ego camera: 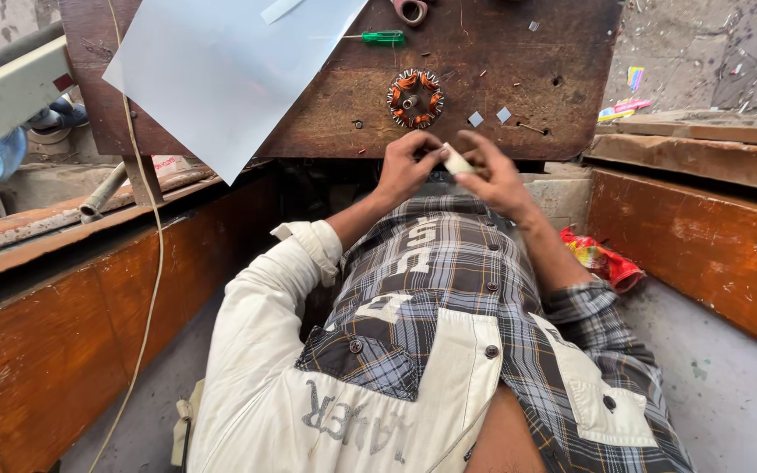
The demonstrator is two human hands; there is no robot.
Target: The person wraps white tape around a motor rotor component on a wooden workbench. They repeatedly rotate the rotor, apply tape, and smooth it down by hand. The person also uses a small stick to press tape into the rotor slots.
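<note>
Both my hands meet in front of the wooden workbench, over my lap. My left hand and my right hand pinch a small pale strip between their fingertips. Just beyond them on the bench lies a round motor stator with copper windings and orange insulation. A green-handled screwdriver rests further back. Two small grey square pieces lie to the right of the stator.
A large pale sheet overhangs the bench's left side. Orange-brown wooden panels flank me on both sides. A red crumpled wrapper lies on the floor at right. A cord hangs at left, near a pipe.
</note>
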